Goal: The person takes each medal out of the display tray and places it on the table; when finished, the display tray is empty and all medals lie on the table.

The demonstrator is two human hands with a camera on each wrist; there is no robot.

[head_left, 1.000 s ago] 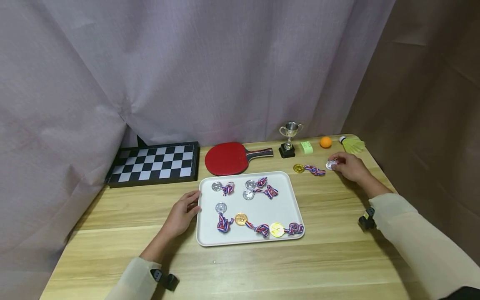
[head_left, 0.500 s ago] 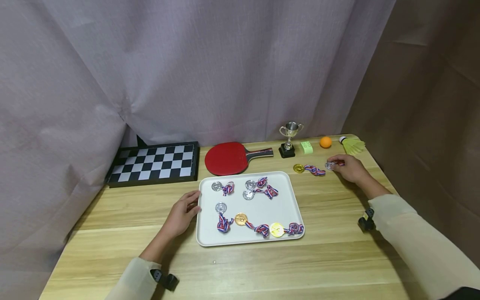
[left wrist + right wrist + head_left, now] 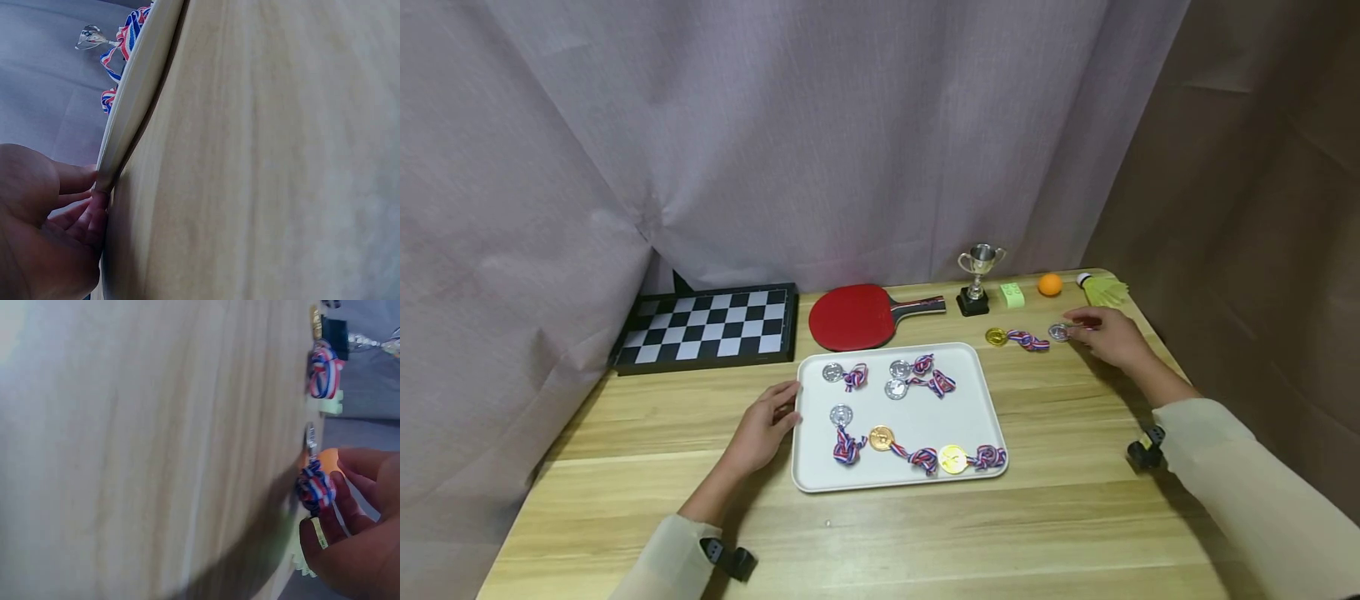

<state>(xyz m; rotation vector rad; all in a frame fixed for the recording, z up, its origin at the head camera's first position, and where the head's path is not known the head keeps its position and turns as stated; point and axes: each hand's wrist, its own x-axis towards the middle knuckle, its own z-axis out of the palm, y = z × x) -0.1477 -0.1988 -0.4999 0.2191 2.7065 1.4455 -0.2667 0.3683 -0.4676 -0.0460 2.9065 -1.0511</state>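
In the head view my left hand [image 3: 765, 429] rests its fingertips against the left rim of a white tray [image 3: 865, 408]. The left wrist view shows thumb and fingers touching that rim. Several medals with striped red, white and blue ribbons lie on the tray, among them a silver medal [image 3: 842, 416] and a gold medal [image 3: 953, 459]. At the back right my right hand [image 3: 1108, 336] holds the bunched ribbon of another silver medal [image 3: 1058, 332]; its disc sticks out past the fingertips. The right wrist view shows fingers around that ribbon [image 3: 315, 487]. Left of it lies a gold medal [image 3: 997, 337].
Along the back stand a chessboard [image 3: 711, 327], a red table tennis bat [image 3: 852, 318], a small trophy cup [image 3: 976, 279], a light green block [image 3: 1012, 295], an orange ball [image 3: 1050, 285] and a yellow-green shuttlecock [image 3: 1105, 291]. A grey curtain [image 3: 820, 142] hangs behind the wooden table [image 3: 895, 550].
My right hand has shifted slightly right, from the silver disc's edge onto its ribbon, while the disc moved barely left. My left hand and the tray have stayed put.
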